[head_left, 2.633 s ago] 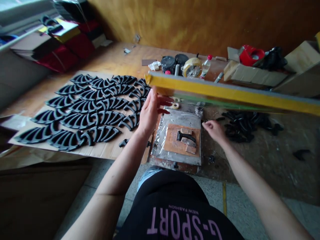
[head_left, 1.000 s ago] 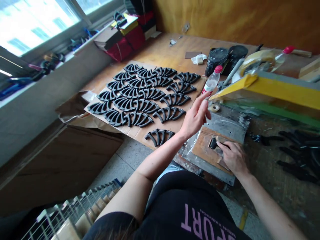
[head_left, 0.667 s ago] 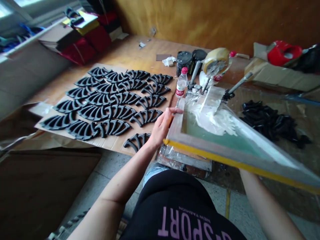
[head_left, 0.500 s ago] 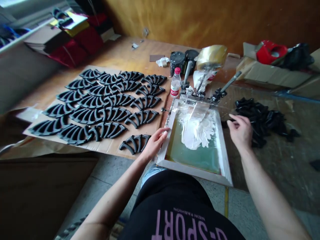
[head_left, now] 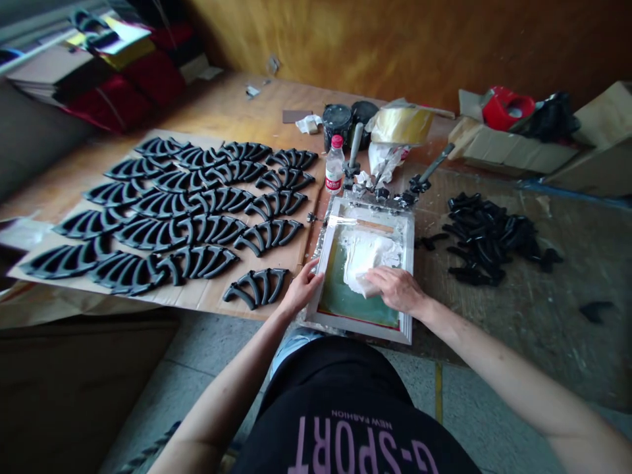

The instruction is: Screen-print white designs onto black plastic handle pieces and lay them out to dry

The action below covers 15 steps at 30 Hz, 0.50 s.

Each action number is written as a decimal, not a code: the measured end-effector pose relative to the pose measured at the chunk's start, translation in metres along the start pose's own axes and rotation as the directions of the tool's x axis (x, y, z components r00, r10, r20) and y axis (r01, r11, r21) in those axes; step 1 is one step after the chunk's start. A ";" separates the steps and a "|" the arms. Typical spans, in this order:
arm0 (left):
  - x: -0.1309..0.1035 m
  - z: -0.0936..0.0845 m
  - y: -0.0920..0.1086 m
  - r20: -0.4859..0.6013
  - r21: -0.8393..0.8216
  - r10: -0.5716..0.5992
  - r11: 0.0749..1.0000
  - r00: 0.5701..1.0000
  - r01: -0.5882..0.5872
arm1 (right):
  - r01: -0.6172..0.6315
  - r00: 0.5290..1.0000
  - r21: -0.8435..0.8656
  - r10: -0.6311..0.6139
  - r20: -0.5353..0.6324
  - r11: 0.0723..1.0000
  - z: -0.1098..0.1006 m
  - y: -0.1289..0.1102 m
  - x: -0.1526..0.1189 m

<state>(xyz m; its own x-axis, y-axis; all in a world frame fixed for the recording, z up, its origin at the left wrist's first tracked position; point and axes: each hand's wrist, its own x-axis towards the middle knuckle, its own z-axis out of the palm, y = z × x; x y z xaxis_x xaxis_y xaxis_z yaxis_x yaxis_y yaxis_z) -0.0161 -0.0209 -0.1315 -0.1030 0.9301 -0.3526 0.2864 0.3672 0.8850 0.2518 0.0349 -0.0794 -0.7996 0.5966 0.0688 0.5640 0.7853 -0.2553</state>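
Observation:
A framed screen lies in front of me, its upper end at a metal clamp assembly. White paste is spread over the screen's green mesh. My left hand grips the frame's left edge between thumb and fingers. Over the mesh, my right hand is closed on a pale scraper, whose edge sits in the paste near its lower side. Part of the scraper is hidden by the fingers and paste.
Rows of curved black parts cover cardboard at the left. More black pieces are heaped at the right. Behind the screen stand a red-capped bottle, dark jars and a tape roll. An open carton sits back right.
My right hand has moved left from beyond the frame's right side onto the mesh and now holds the scraper. The screen looks lower and flatter. My left hand stays at its edge.

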 end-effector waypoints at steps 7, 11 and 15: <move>0.000 0.000 -0.004 -0.025 0.020 0.001 1.000 1.000 -0.001 | -0.097 0.991 0.047 0.101 -0.093 0.994 -0.008 0.002 0.009; 0.001 -0.001 -0.006 -0.003 0.029 0.019 0.999 1.000 -0.019 | -0.049 0.986 0.037 0.054 -0.158 0.998 0.012 -0.010 0.000; 0.000 -0.002 -0.004 -0.005 0.025 0.003 1.000 1.000 -0.003 | -0.087 0.990 0.140 0.101 -0.096 0.986 0.002 -0.006 0.001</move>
<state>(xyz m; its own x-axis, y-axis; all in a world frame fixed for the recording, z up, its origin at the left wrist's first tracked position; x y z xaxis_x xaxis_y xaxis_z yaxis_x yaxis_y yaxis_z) -0.0191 -0.0221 -0.1346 -0.1067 0.9313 -0.3482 0.3108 0.3639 0.8781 0.2474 0.0300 -0.0796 -0.7147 0.6863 0.1349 0.5972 0.6991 -0.3932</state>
